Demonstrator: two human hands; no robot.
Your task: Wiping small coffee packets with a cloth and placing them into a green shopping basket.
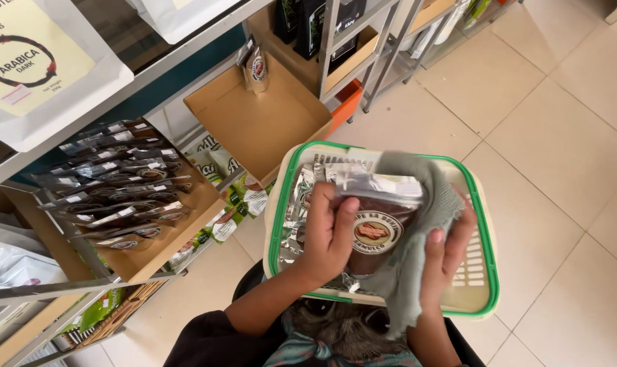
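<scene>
My left hand (327, 238) grips a clear pouch (378, 228) of dark brown powder with a round label and a silver top, held above a cream basket with a green rim (488, 272). My right hand (446, 257) presses a grey-green cloth (417, 197) against the pouch's right side and top. More silver-topped pouches (302, 197) lie in the basket under my hands. The basket rests on my lap.
At left, a metal shelf rack holds a cardboard tray of similar dark pouches (121, 183) standing in rows. A second cardboard tray (257, 119) holds one pouch. Large white bags (37, 68) sit on the top shelf. Beige floor tiles (553, 136) spread to the right.
</scene>
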